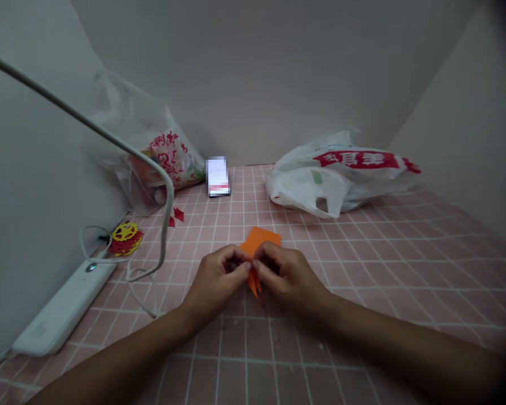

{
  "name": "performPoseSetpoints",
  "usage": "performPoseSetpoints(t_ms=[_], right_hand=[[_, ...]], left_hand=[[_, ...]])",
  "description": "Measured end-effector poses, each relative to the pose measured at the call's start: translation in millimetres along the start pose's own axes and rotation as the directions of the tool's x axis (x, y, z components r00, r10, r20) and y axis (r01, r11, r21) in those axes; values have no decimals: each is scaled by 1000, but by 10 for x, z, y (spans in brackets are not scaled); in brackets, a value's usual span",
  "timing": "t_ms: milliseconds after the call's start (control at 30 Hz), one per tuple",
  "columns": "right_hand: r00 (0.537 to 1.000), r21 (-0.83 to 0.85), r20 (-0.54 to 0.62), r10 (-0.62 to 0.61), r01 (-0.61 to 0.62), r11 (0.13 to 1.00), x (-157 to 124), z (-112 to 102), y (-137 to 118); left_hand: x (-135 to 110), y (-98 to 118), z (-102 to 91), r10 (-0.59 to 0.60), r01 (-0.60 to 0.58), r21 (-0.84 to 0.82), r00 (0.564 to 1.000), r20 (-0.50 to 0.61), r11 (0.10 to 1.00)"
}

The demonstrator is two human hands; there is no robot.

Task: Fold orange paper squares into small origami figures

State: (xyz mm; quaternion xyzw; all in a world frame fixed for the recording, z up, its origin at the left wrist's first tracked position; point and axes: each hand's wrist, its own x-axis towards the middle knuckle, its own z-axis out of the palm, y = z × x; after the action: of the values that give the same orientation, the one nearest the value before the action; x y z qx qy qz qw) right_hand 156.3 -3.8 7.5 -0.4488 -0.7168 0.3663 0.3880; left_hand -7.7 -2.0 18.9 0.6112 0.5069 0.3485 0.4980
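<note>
A folded piece of orange paper point(259, 241) is held between both hands over the pink checked tabletop point(362, 281). My left hand point(217, 281) pinches its left edge with curled fingers. My right hand point(284, 273) pinches it from the right, fingers closed. A pointed orange tip hangs down between the two hands; the paper's upper part sticks out beyond the fingers.
A white power strip point(59, 312) with a cord point(152, 270) lies at the left. Red and yellow paper cutouts point(125, 238) sit near it. A clear bag point(152, 152), a phone point(217, 177) and a white plastic bag point(337, 174) lie at the back by the wall.
</note>
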Motion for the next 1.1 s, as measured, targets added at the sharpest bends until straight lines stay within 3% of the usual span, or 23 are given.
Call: performPoseSetpoints(t_ms=[200,400,533,633,733,833,1100], right_hand=[[983,-146,-43,-179,171,974,-24,0,-9],[972,-185,-7,-237,231,955,-39,-5,-24],[996,52,20,-92,91,995,-12,-39,-56],[998,293,24,62,-66,954,36,-63,-61],[984,362,79,159,-177,915,75,-66,-42],[979,335,114,168,-197,921,73,-46,-33],[1000,42,-6,3,-3,999,-14,-6,-60]], left_hand=[[-5,24,-9,-5,4,-28,1000,-23,1000],[13,37,-33,-88,94,-181,995,41,979],[30,24,-42,-101,107,-216,994,39,971],[23,36,-44,-60,62,-160,998,16,985],[14,53,-46,-8,6,-82,1000,-25,997],[18,54,-46,-4,1,-71,999,-43,997],[27,41,-44,-104,104,-176,995,11,979]])
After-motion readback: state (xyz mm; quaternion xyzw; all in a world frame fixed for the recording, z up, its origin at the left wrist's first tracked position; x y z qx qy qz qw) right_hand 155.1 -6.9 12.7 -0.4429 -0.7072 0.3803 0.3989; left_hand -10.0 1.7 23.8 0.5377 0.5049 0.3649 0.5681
